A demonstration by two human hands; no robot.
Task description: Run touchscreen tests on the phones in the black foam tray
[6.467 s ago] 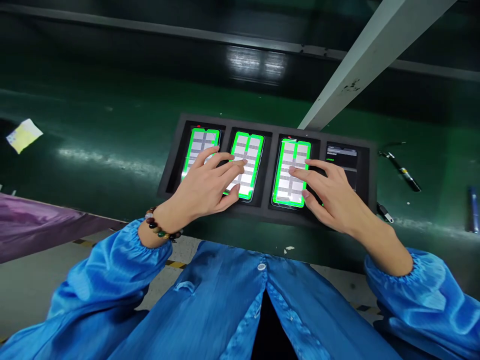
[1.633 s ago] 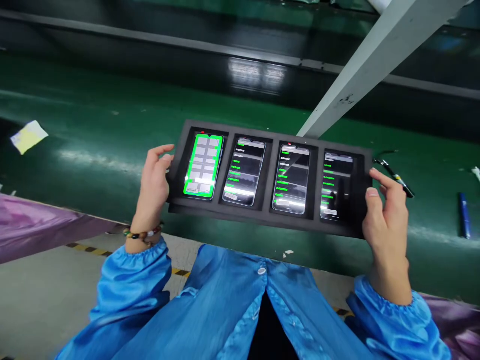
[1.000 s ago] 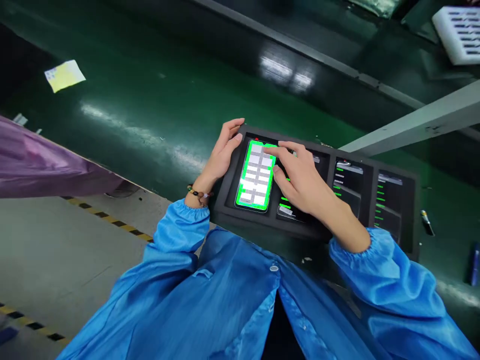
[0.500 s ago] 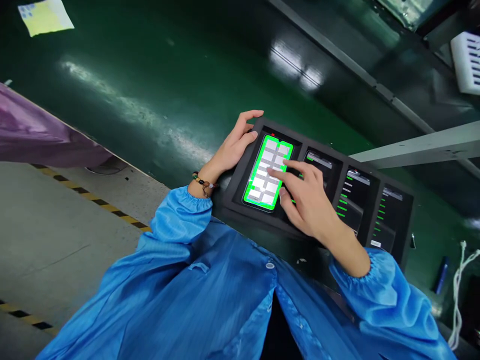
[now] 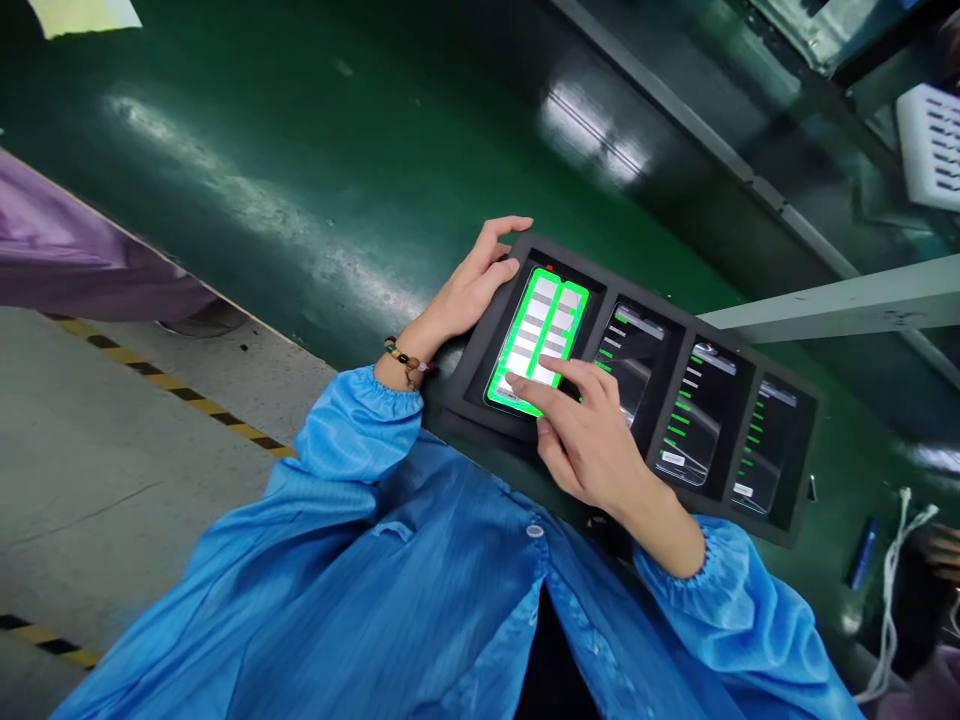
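Observation:
A black tray point(image 5: 477, 352) with compartments lies at a slant on the green table. In its leftmost compartment a phone point(image 5: 534, 310) shows a bright screen with green bands around and between white and grey blocks. My left hand point(image 5: 474, 288) holds the tray's left end, with thumb and fingers over the rim. Over the lit phone's lower part is my right hand point(image 5: 596, 435), fingers apart, its index fingertip at the screen. The other compartments hold a second phone point(image 5: 634, 350), a third phone point(image 5: 697, 415) and another phone point(image 5: 763, 440), all with dark screens and green lines.
On the green table point(image 5: 300, 120), a blue pen point(image 5: 862, 553) and a white cable point(image 5: 889, 610) lie at right. Another person's hand point(image 5: 945, 552) shows at the right edge. A pale beam point(image 5: 840, 297) stands behind the tray; a white slotted rack point(image 5: 930, 150) is at upper right.
My right hand has moved down the lit screen, toward its lower left. The green now runs down the screen's middle too. My left hand stays on the tray.

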